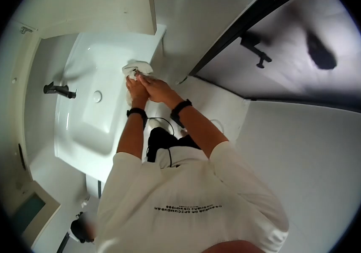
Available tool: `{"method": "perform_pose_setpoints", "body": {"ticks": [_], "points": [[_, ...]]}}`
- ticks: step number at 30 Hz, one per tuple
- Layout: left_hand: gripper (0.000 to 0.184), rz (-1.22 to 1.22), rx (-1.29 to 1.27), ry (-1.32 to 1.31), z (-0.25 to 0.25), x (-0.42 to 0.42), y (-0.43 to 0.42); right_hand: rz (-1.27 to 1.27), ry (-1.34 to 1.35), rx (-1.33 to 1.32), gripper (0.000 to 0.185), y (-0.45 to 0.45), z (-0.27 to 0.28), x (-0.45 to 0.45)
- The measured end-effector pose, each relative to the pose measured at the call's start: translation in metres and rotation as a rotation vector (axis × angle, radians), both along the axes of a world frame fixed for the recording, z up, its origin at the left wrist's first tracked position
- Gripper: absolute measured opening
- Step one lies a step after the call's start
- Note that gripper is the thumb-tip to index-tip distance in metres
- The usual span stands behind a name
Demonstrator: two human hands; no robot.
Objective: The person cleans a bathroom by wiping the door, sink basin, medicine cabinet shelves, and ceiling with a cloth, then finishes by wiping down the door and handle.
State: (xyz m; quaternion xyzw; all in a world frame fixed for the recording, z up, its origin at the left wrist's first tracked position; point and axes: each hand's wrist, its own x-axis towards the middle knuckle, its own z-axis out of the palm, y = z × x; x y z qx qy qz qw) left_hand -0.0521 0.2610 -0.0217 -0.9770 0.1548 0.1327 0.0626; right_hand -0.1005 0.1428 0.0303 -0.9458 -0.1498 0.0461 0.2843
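A pale, bunched-up cloth (139, 66) lies on the front rim of the white washbasin (104, 141). My left hand (137, 90) grips the cloth, and some of the fabric hangs below the wrist along the basin's front edge. Pressed close beside it, my right hand (157, 89) has its fingertips on the same cloth, partly over the left hand. The fingers overlap, so part of each grip is hidden. Both wrists carry black bands.
A black faucet (60, 90) stands behind the round white drain plug (97, 96). Above the basin juts a pale cabinet panel (104, 17). On the right is a black-framed glass panel (290, 63). A person's head (82, 227) shows at lower left.
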Motion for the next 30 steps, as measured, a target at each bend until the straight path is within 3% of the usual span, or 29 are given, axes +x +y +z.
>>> {"method": "perform_pose_setpoints", "body": {"ticks": [1,3,6,9,10,11,16,18,20,22,25,27,30], "points": [[0.091,-0.002,-0.076,-0.032,-0.003,0.005,0.0,-0.014,0.133,-0.101,0.088,0.002,0.011,0.006],[0.104,0.087,-0.211,0.04,0.006,-0.003,0.005,-0.044,0.144,-0.124,0.092,0.005,0.013,0.006],[0.114,0.045,-0.458,0.078,-0.027,0.013,0.026,-0.056,0.202,-0.132,0.09,0.017,0.008,0.005],[0.113,0.049,-0.726,0.134,-0.019,-0.002,0.059,-0.007,0.337,-0.146,0.087,0.032,0.012,0.01],[0.111,0.127,-0.61,0.308,-0.005,-0.011,0.067,0.044,0.39,-0.138,0.087,0.03,0.019,0.009],[0.11,0.104,-0.651,0.305,0.0,-0.023,0.079,0.093,0.437,-0.137,0.087,0.033,0.027,0.007],[0.099,0.054,-0.72,0.259,0.002,-0.071,0.118,0.134,0.24,-0.176,0.081,0.072,-0.008,-0.012],[0.089,0.029,-0.575,0.381,0.007,-0.06,0.12,0.205,0.091,-0.098,0.075,0.083,-0.035,0.008],[0.088,0.209,-0.613,0.133,-0.029,-0.069,0.117,0.241,0.311,-0.344,0.068,0.098,-0.014,0.037],[0.096,0.342,-0.704,0.317,0.008,-0.077,0.143,0.382,0.301,-0.288,0.056,0.116,-0.016,0.047],[0.099,0.498,-0.733,0.366,0.012,-0.105,0.193,0.506,0.369,-0.34,0.047,0.178,-0.024,0.042],[0.102,0.585,-0.649,0.346,-0.014,-0.131,0.227,0.638,0.457,-0.428,0.039,0.226,-0.029,0.029],[0.099,0.709,-0.384,0.306,-0.02,-0.157,0.258,0.753,0.317,-0.321,0.031,0.283,-0.071,0.004]]}}
